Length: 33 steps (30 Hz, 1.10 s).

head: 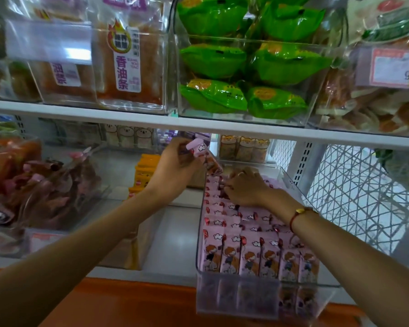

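1. Fingers (185, 149) of the left hand (175, 171): curl round a small pink plastic snack packet with a white cloud print (201, 148); hold it tilted and raised above the far end of the bin, just below the edge of the upper white shelf (128, 115).
2. Fingers (230, 188) of the right hand (246, 188): bend down among the packets at the far end of the bin. Tips hidden, so cannot tell whether anything is gripped.
3. Long clear plastic bin (291, 182): stands on the lower white shelf (175, 234), with its front end past the shelf's front edge.
4. Rows of matching pink packets with a cartoon figure (250, 258): stand upright, packed close, and fill the bin from front to back.
5. Red cord bracelet with a gold bead (298, 214): sits on the right wrist.
6. Left of the bin, well apart: stacked orange cardboard boxes (144, 173), and a second clear bin of loose pink-brown wrapped snacks (47, 187).
7. Above, in clear bins: bright green plastic pouches (246, 67) and clear packs of brown fried dough sticks (128, 67).
8. Right of the bin: a white wire mesh panel (352, 197).
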{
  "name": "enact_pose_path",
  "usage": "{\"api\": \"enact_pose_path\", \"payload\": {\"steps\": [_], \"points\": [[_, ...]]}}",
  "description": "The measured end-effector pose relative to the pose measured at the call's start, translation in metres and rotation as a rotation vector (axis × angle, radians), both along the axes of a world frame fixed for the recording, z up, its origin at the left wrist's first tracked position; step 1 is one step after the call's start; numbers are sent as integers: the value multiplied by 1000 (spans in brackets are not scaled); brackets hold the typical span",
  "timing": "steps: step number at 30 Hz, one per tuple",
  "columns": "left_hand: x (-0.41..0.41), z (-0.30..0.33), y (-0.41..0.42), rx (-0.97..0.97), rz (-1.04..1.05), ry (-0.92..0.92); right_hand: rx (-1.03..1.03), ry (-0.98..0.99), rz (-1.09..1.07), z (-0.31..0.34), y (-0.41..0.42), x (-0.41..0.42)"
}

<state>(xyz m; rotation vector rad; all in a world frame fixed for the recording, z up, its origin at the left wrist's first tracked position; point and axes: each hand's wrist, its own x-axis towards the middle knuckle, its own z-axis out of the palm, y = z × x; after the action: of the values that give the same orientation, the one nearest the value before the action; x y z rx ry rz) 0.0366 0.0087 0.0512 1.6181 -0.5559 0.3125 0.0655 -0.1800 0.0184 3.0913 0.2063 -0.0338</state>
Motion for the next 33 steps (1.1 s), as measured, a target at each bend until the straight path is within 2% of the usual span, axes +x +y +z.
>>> {"api": "enact_pose_path", "payload": {"steps": [3,7,12,14,20,24,26,30,33], "points": [[12,2,-6,49,-53,-5,26,51,41,-1,-7,-3],[23,1,-17,104,-83,-15,214,22,81,3,-12,-15],[37,2,-25,207,-124,10,273,27,117,1,-18,-45],[40,1,-28,340,-130,-21,315,53,120,-2,-19,-56],[54,3,-42,963,11,-261,288,7,130,-9,-17,-65],[65,0,-59,1234,155,-383,293,-16,130,-12,-18,-65],[69,-5,-66,1352,164,-386,299,-23,124,-12,-18,-65],[71,-7,-72,1475,87,-336,288,-16,114,-12,-15,-64],[66,0,-68,1367,89,-335,281,-5,114,-8,-14,-63]]}}
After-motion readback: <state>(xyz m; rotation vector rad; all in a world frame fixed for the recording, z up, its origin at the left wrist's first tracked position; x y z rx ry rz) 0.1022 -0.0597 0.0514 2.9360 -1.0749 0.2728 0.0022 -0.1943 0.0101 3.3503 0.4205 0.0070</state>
